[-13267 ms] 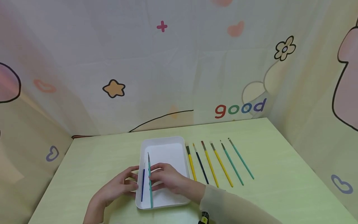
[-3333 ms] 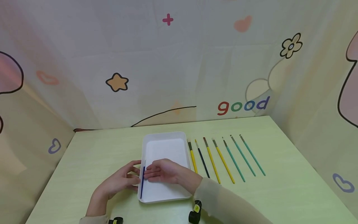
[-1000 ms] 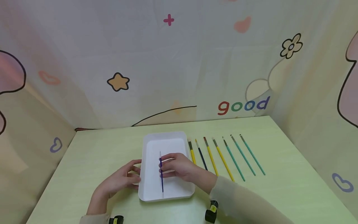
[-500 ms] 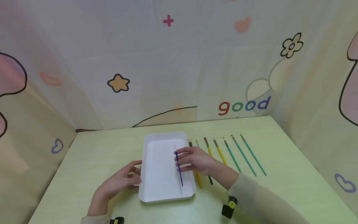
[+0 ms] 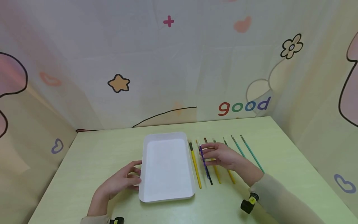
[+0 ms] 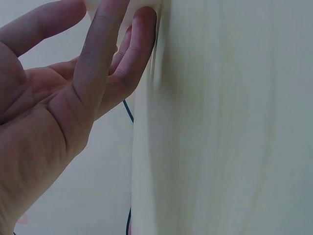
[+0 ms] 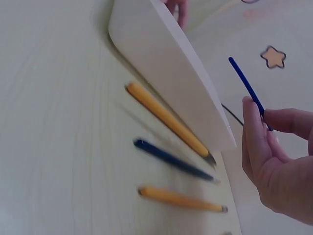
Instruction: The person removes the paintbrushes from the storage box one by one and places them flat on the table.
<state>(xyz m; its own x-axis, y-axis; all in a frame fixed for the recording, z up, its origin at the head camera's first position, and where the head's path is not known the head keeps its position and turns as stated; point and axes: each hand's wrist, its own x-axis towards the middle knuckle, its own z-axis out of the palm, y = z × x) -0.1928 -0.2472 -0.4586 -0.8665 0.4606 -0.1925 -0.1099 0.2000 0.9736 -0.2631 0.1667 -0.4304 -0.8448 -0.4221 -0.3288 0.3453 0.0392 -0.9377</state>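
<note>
A slim blue paintbrush (image 5: 205, 165) is pinched between thumb and fingertips of my right hand (image 5: 225, 157), raised above the row of brushes, handle end toward me. Its blue handle (image 7: 244, 78) shows clearly in the right wrist view. My left hand (image 5: 120, 180) touches the left side of the white tray (image 5: 167, 168) with relaxed fingers; the left wrist view has those fingers (image 6: 98, 54) against the tray's wall. Nearest the tray lies a yellow paintbrush (image 5: 196, 168), then a dark navy paintbrush (image 7: 171, 159) close under the held one.
Farther right, two more yellow brushes (image 5: 217, 174) lie partly hidden by my right hand. Several teal brushes, such as the outermost teal brush (image 5: 251, 152), continue the row. A printed curtain (image 5: 139, 62) rises behind the table (image 5: 106, 146) and at both sides.
Earlier my right hand set a teal brush down in the row at right. Since then it has lifted the blue brush from the tray and carried it right, past the tray's edge. The left hand stays put.
</note>
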